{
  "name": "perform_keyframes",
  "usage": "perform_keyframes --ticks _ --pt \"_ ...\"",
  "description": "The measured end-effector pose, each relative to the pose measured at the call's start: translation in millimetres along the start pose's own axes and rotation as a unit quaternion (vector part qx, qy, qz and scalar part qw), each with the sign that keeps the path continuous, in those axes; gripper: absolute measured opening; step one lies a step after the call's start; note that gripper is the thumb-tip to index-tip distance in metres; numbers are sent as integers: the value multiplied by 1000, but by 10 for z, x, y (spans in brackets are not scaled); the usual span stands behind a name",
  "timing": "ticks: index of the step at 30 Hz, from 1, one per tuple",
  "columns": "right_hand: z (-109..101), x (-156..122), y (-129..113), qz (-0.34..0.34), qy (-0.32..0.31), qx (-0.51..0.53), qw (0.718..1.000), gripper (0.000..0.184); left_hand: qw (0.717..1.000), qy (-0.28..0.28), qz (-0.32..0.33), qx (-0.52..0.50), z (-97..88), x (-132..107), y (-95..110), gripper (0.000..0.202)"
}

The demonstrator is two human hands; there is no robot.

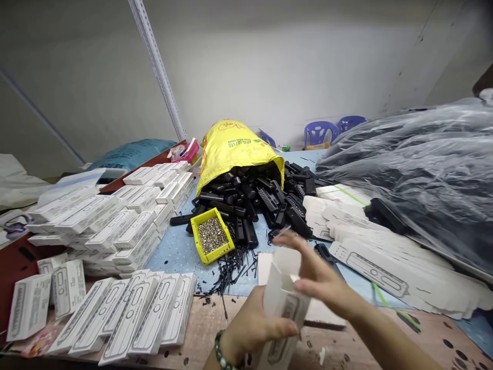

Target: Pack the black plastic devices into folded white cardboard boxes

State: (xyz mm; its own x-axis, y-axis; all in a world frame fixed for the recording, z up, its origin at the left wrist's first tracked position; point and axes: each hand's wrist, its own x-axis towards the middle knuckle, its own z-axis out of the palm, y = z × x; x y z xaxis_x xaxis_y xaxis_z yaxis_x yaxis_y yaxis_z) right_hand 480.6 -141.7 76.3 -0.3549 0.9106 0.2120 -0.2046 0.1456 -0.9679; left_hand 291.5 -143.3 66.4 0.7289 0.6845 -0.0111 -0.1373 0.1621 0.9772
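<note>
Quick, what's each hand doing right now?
Left hand: closed, holding a white carton.
Right hand: open, fingers spread at the carton's top.

A white printed cardboard box [283, 303] stands open-topped, slightly tilted, in the left hand [250, 329].

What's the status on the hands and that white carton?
Left hand gripping white carton low down. Right hand spread at its open top. Loose black pins beyond the hands, not in the way.
</note>
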Motion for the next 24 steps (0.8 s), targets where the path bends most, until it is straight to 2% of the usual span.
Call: perform_keyframes --ticks 1,2,3,5,6,7,9,11,13,14,17,20,22,24 --pt "47 20 50 53 -33 43 997 59 1000 -13 -9 17 9 4 -2 63" --pt "94 45 96 90 -36 65 993 57 999 -14 -14 39 19 6 -11 60" --pt "137 75 138 104 -5 63 993 52 997 6 -15 71 32 5 -28 58" --pt "201 137 212 68 121 -9 990 42 978 110 -12 177 59 -4 -89 57" --pt "221 164 243 38 176 -55 982 40 953 177 -4 244 70 -9 -132 64" --pt "236 183 269 12 202 -89 975 40 920 236 12 313 76 -12 -179 73" --pt "250 188 303 -22 175 -125 976 42 849 297 69 432 65 -11 -272 75" --pt "251 152 308 -47 85 -150 984 45 785 316 131 517 24 -4 -337 55" --pt "246 100 290 -67 11 -187 980 43 740 326 161 566 -26 1 -357 42" --pt "244 77 274 -67 -1 -201 977 40 731 328 167 575 -47 1 -355 40" --pt "250 53 223 -42 36 -160 985 26 743 323 202 550 -86 -7 -349 50" --pt "280 69 200 -36 60 -77 995 12 753 339 228 517 -103 -22 -397 76" --pt "306 69 217 -58 56 -82 993 9 766 341 206 504 -103 -35 -428 89" --pt "327 48 253 -82 35 -124 988 9 801 331 157 473 -86 -48 -408 92"
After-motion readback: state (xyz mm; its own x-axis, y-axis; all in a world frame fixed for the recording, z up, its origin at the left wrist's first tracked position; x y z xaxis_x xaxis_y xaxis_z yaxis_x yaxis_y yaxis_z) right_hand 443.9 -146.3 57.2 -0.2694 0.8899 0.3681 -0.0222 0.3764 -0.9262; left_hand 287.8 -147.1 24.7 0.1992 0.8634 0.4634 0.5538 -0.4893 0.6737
